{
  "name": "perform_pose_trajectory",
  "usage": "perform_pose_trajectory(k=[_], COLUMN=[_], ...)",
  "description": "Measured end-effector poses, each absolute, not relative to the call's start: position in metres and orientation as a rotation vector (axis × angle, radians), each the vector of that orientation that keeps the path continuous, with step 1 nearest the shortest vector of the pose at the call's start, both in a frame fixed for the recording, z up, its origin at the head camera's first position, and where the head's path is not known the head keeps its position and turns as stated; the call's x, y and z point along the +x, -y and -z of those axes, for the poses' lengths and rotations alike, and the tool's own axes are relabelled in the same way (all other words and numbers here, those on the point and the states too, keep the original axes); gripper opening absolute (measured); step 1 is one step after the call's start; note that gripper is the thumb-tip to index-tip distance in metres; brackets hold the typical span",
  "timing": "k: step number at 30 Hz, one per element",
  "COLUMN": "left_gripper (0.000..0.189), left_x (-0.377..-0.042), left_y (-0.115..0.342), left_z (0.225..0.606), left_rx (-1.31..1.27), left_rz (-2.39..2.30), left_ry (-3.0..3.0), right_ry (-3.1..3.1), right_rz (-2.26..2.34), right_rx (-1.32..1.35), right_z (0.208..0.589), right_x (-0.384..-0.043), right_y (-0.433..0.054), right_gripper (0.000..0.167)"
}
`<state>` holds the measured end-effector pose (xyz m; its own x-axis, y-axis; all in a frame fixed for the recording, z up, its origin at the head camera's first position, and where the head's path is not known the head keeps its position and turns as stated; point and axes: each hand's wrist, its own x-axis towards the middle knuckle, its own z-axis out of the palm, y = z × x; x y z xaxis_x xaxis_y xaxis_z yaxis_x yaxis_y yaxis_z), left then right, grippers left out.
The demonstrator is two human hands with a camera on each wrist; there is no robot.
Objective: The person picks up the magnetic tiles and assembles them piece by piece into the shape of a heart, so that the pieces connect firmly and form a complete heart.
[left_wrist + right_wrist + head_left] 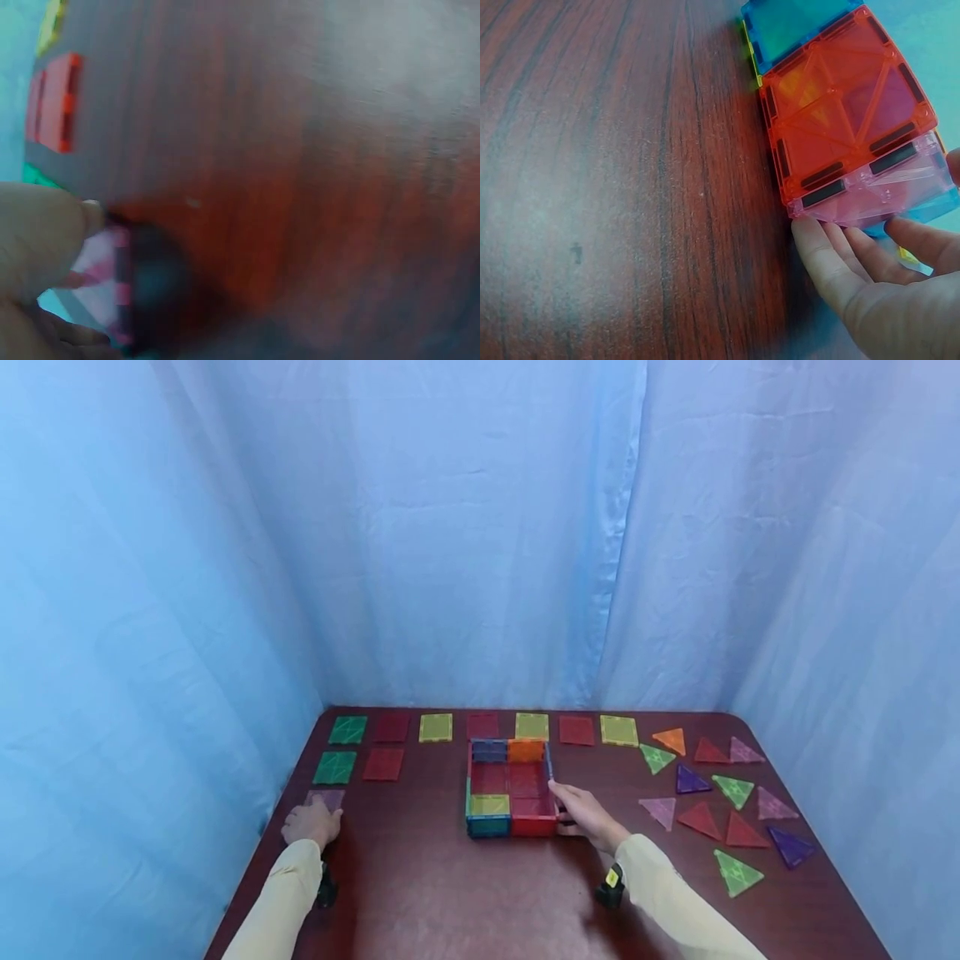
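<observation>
A low open box of translucent magnetic tiles (489, 777) stands mid-table, with blue, orange, red, yellow and green squares showing. At its right side my right hand (588, 820) holds the wall, thumb at the top edge and fingers along the outside. The right wrist view shows those fingers against a pink tile (885, 184), beside a red tile (844, 105) and a blue tile (799, 30). Far to the left, my left hand (311, 822) grips a pink square magnetic tile (99, 281), its thumb at one corner; the hand covers part of the tile.
Along the back edge runs a row of square tiles, among them a yellow tile (436, 727) and a red tile (576, 731). Green tiles (334, 767) lie beyond my left hand. Several triangle tiles (733, 791) are scattered at the right. Blue curtains (480, 527) surround the table (450, 893).
</observation>
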<state>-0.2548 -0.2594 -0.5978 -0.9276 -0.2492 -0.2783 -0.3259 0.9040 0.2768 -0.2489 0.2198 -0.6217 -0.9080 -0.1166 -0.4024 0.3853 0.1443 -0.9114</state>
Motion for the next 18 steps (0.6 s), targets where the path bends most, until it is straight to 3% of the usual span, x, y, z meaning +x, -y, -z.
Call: perform_pose_trajectory(k=[13,18], left_gripper=[0.056,0.072], left_x=[-0.249,-0.259], left_y=[0.272,0.253], left_z=[0.607,0.594], left_rx=[-0.341,-0.205], left_rz=[-0.587,-0.721], left_ry=[-2.964,-3.048], right_ry=[-2.066,-2.077], right_rz=[1.819,1.816], right_rx=[0.269,0.278], right_z=[0.623,0.625], right_x=[-0.249,-0.251], right_y=[-0.219,-0.22], right_gripper=[0.074,0.073])
